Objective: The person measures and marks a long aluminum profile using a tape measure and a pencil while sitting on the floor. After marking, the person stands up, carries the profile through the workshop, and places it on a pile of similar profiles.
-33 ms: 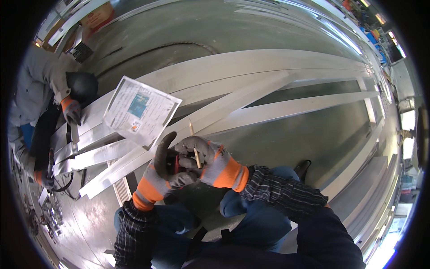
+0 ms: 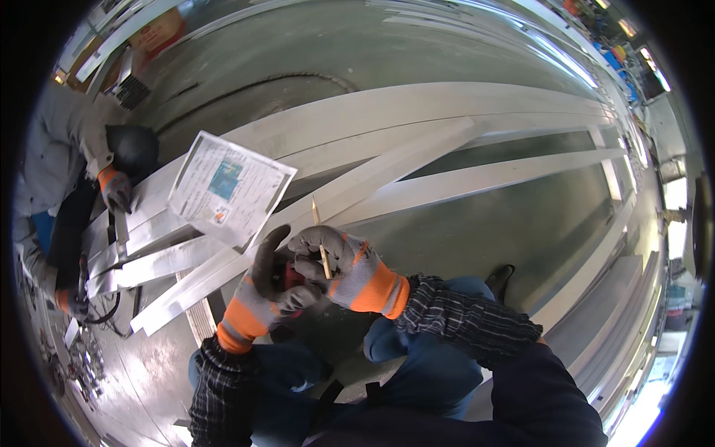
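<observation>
My left hand, in a grey glove with an orange cuff, grips a small red object, possibly a tape measure; most of it is hidden by my fingers. My right hand, gloved the same way, holds a thin wooden pencil that points up and away from me, and its fingers also rest on the red object. Both hands meet just above my knees, at the near edge of long flat silver metal strips lying on the floor.
A printed paper sheet lies on the strips left of my hands. At the far left a crouching person has a gloved hand on the strip ends. More metal profiles run along the right. Grey floor shows between the strips.
</observation>
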Motion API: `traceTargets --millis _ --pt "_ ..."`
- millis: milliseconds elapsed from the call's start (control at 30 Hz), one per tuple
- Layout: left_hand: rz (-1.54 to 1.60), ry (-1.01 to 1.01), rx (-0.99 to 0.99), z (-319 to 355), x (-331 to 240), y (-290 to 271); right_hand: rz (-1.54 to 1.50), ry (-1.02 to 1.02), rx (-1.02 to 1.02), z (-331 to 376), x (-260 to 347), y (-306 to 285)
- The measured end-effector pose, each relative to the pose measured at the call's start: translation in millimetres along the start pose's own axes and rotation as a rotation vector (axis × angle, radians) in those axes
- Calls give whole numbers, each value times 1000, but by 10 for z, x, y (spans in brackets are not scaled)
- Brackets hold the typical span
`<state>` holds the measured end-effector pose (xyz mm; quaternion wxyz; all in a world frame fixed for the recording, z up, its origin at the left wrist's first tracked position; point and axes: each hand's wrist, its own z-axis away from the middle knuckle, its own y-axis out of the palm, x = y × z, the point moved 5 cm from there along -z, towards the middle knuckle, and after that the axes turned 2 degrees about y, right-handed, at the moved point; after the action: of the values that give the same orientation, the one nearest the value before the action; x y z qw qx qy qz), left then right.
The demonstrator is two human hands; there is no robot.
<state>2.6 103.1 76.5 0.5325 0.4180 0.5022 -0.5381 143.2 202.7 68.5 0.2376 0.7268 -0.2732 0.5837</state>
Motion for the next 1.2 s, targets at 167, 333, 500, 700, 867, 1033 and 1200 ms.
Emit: traceTargets --millis 167,333,500,700,867,1033,1200 --pt "-430 -236 -140 162 -62 -370 608 -86 -443 -512 460 -1470" --pt "-640 -225 -209 119 252 -745 547 217 -732 -863 -296 -3840" --pt "-938 -135 -266 -677 240 -412 658 259 -824 -983 -951 -4949" --pt "-1114 -210 -286 -1077 258 -365 1472 653 -863 -1076 -1226 -5280" --pt "-1134 -244 -284 -1036 349 -376 1637 763 -552 -1036 -1263 -5087" --pt "-1140 -259 -267 -952 445 -397 1635 853 -541 -1112 -1264 -5070" --pt "-1176 -223 -272 -880 531 -401 1638 670 -492 -1005 -1028 -4666"
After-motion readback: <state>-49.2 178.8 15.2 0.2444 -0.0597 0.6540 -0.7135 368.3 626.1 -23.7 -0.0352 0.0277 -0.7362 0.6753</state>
